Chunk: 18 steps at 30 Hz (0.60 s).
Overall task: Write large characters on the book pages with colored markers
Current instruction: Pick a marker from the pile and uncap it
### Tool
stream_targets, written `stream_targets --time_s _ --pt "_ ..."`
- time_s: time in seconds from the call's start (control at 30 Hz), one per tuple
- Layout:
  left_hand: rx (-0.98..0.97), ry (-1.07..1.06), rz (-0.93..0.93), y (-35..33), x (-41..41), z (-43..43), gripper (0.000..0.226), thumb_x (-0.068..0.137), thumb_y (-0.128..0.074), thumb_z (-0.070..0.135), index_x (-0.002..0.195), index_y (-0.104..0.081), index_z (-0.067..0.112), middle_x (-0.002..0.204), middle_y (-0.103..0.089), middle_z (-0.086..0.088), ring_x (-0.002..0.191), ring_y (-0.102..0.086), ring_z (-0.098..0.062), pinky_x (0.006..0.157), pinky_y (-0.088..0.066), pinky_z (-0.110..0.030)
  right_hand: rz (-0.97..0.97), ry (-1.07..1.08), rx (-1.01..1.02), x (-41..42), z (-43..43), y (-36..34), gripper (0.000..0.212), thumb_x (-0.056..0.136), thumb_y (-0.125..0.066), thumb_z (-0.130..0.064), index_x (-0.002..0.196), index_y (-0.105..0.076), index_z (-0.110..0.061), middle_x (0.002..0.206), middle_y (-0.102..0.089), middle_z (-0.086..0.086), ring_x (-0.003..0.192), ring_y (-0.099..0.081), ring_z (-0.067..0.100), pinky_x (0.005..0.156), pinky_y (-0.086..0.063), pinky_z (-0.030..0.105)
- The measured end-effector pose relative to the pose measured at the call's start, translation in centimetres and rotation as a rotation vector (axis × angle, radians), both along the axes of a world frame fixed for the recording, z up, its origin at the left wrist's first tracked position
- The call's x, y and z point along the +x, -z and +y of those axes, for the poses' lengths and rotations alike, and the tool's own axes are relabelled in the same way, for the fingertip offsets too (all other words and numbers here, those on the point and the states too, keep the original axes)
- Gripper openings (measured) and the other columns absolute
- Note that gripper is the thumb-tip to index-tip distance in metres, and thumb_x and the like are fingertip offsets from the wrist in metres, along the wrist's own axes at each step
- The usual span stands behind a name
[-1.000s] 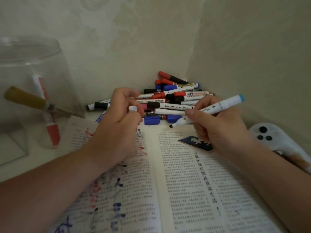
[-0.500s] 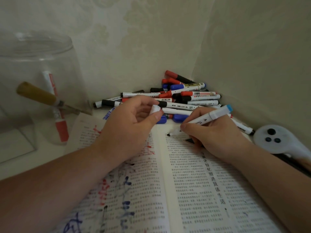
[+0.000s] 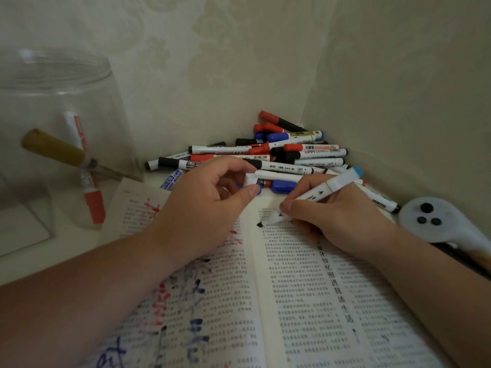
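An open book [image 3: 297,293] lies before me, its left page covered in large red, blue and black characters, its right page only printed text. My right hand [image 3: 342,221] grips a white marker [image 3: 326,189] with a light-blue end, its black tip touching the top of the right page. My left hand [image 3: 202,205] rests on the left page and pinches the marker's white cap [image 3: 251,179] between thumb and fingers.
A heap of red, blue and black markers [image 3: 279,155] fills the wall corner behind the book. A clear plastic jar [image 3: 61,134] with a red marker and a wooden-handled tool stands at the left. A white controller [image 3: 435,219] lies at the right.
My right hand has lowered the marker from above the page until its tip touches the top of the right page. My left hand with the cap has shifted slightly right.
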State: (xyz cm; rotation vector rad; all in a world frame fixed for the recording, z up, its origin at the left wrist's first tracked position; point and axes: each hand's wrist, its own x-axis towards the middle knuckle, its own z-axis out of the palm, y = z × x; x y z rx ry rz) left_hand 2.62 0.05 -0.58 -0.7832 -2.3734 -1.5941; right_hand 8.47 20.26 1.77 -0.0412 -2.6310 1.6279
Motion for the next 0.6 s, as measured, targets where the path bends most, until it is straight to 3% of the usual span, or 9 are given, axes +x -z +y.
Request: stream_targets --time_s 0.2,0.3,0.4,0.6 --pt "0.007 0.032 -0.058 0.5 -0.2 0.1 0.026 0.086 -0.077 0.016 0.095 -0.068 0.038 0.088 -0.072 0.014 0.084 -0.069 -0.007 0.076 -0.057 -0.021 0.04 0.128 0.038 -0.7 0.4 0.2 0.015 0.087 -0.075 -0.018 0.074 -0.068 -0.015 0.054 -0.059 0.0 0.044 -0.05 0.01 0.048 -0.04 0.028" --pt "-0.03 0.044 -0.049 0.4 -0.1 0.1 0.034 0.087 -0.073 0.009 0.096 -0.067 0.042 0.093 -0.071 0.013 0.085 -0.069 -0.007 0.077 -0.058 -0.024 0.04 0.192 -0.033 -1.0 0.6 0.4 0.017 0.088 -0.075 -0.02 0.074 -0.069 -0.015 0.054 -0.059 -0.002 0.042 -0.049 0.01 0.048 -0.04 0.028" --pt "-0.049 0.05 -0.043 0.4 -0.1 0.1 0.04 0.088 -0.071 0.007 0.094 -0.064 0.046 0.094 -0.071 0.014 0.087 -0.069 -0.007 0.078 -0.058 -0.026 0.038 0.177 0.024 -0.9 0.5 0.3 0.016 0.089 -0.075 -0.023 0.079 -0.069 -0.012 0.057 -0.061 0.001 0.043 -0.051 0.009 0.045 -0.042 0.026" --pt "-0.036 0.045 -0.051 0.3 0.0 0.1 0.031 0.086 -0.077 0.019 0.097 -0.063 0.044 0.094 -0.066 0.025 0.085 -0.065 -0.001 0.075 -0.053 -0.015 0.024 0.139 0.039 -0.7 0.5 0.2 0.017 0.089 -0.073 -0.016 0.074 -0.065 -0.012 0.054 -0.058 0.003 0.042 -0.049 0.01 0.046 -0.039 0.025"
